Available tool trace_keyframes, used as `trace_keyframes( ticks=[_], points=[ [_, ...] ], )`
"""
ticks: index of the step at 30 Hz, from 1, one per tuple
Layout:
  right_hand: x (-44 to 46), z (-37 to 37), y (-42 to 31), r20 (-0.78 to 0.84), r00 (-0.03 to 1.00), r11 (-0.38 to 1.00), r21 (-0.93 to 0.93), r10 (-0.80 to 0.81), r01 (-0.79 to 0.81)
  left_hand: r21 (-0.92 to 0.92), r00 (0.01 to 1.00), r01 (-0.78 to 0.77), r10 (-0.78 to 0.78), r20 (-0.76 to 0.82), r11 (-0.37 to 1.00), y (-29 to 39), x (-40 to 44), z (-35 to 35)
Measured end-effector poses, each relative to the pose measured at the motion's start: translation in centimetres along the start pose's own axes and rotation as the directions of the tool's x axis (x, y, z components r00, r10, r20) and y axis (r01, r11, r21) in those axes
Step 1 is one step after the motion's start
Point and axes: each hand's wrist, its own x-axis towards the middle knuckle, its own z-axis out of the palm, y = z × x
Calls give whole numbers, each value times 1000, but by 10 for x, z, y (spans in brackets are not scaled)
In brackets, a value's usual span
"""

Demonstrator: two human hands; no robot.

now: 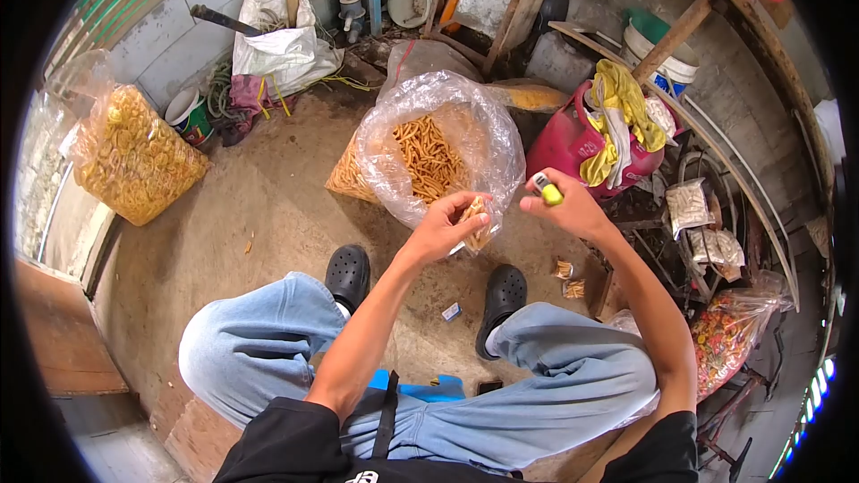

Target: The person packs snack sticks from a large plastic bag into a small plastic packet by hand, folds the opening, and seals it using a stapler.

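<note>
My left hand (440,231) is closed on a small clear plastic packet (479,225) of brown stick snacks, held upright by its upper part. To its right, my right hand (573,207) grips a yellow-green lighter (552,194) with its metal top pointing up and left; no flame can be made out. The hands are apart. Just beyond them stands a large open clear plastic bag (494,130), its rim folded outward, with many loose stick snacks (428,156) inside. Two small filled packets (574,289) lie on the floor by my right shoe.
A big bag of yellow snacks (139,156) leans at the left. A pink gas cylinder (559,139) draped with a yellow cloth (617,94) stands at the right. Further right are packed snack bags (687,206) and a colourful bag (729,340). A small packet (452,311) lies between my shoes.
</note>
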Motion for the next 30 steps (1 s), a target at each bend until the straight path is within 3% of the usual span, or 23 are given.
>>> trace_keyframes(
  ticks=[2, 3, 6, 8, 10, 18, 20, 24, 26, 30],
  points=[
    [5, 1, 12, -114, 988, 994, 39, 102, -98, -64, 998, -22, 18, -57, 998, 7, 0, 1],
    [4, 3, 10, -61, 984, 970, 189, 170, -156, -63, 998, -24, 20, -60, 998, 7, 0, 1],
    [2, 22, 5, 20, 987, 923, 352, 156, -153, -165, 996, -26, 12, -89, 986, 7, 1, 5],
    [4, 34, -6, 16, 983, 924, 339, 184, -178, -141, 993, -33, 17, -115, 989, 5, 3, 5],
    [10, 49, -3, -31, 990, 970, 205, 138, -129, -156, 991, -34, 12, -137, 987, 7, 2, 8],
    [10, 56, -29, 10, 994, 926, 362, 112, -109, -270, 977, -63, 5, -212, 961, 12, -2, 4],
    [11, 53, -32, 4, 998, 942, 329, 60, -58, -87, 976, -81, 61, -210, 993, 11, -1, 0],
    [13, 55, -24, -8, 997, 912, 405, 74, -64, 2, 984, -43, 42, -175, 999, 21, 0, -1],
    [13, 54, -16, 32, 997, 898, 433, 66, -73, 288, 973, -89, 145, -181, 954, 28, -1, 1],
    [14, 60, -14, 25, 996, 870, 485, 87, -88, 295, 957, -63, 142, -251, 953, 25, 2, 8]
  ],
)
